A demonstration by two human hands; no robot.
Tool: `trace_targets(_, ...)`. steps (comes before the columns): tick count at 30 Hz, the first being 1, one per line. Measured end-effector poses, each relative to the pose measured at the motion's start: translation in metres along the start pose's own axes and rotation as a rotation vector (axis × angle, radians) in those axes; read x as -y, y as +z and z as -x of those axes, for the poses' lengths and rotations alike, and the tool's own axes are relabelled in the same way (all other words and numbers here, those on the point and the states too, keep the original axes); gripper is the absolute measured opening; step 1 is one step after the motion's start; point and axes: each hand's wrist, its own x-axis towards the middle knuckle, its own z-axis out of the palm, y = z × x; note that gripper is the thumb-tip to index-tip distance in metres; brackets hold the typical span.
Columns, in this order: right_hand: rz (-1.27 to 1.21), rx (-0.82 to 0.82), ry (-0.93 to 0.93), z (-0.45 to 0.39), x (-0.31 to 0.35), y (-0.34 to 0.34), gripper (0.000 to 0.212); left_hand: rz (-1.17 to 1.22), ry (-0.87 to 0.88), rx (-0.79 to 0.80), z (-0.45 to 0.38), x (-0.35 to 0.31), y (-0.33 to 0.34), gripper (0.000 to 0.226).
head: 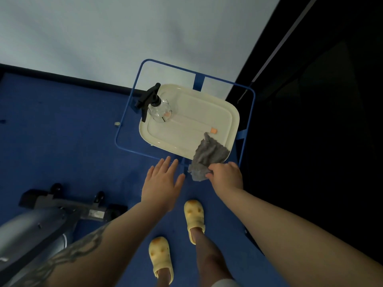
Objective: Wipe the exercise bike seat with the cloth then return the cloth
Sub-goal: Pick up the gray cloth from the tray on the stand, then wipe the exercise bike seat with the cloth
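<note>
Clogs (161,258): pale yellow pair on blue carpet (62,141), nearest the camera, one foot ahead of the other

Bike (31,228): lower left, only part in view; grey rounded housing and a dark base bar with small wheels; seat out of frame

Left hand (160,184): palm down, fingers spread and straight, holding nothing, in the air just beside the cart's near rail; forearm tattooed

Right hand (227,176): knuckles up, fingers curled and pinching the near end of the cloth; fingertips hidden under the hand

Cloth (207,156): grey, fuzzy, towel-like nap; crumpled, edges ragged and uneven. Near end bunched in the right hand over the cart's front rail; far end lies draped on the tray's near right corner, its tip just beside a small orange tab (214,131)

Tray (232,121): cream, rectangular, rounded corners, raised rim; sits inside the cart frame

Cart (251,112): blue tube frame around the tray; a small castor shows at left

Bottle (159,109): clear, round-bodied, black trigger head; upright on the tray's far left corner, well apart from the cloth

Wall (124,34): pale, behind the cart; dark panel at right
</note>
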Motion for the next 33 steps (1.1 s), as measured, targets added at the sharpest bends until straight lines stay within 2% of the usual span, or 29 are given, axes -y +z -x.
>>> trace_targets(5,0.006,-0.056,-0.023,0.001,-0.001,-0.020,0.023,0.009,-0.010,-0.029,0.007,0.001,-0.012,0.058)
trace_targets(11,-0.089,-0.219,-0.080,0.035,0.015,-0.053,0.022,0.012,-0.004,-0.097,0.031,0.005,-0.048,0.058)
trace_targets(21,-0.180,-0.475,-0.135,0.126,0.069,-0.147,0.025,0.015,0.059,-0.356,0.111,0.020,-0.155,0.058)
trace_targets(23,-0.200,-0.593,-0.182,0.175,0.095,-0.173,0.023,0.014,0.083,-0.487,0.160,0.034,-0.188,0.057)
trace_targets(25,-0.230,-0.603,-0.178,0.175,0.097,-0.181,0.021,0.036,0.073,-0.496,0.158,0.038,-0.198,0.057)
trace_targets(28,-0.328,-0.724,-0.215,0.213,0.116,-0.193,0.018,0.082,0.060,-0.595,0.208,0.056,-0.222,0.055)
trace_targets(33,-0.404,-0.762,-0.272,0.266,0.153,-0.206,0.020,0.136,0.015,-0.725,0.278,0.097,-0.239,0.055)
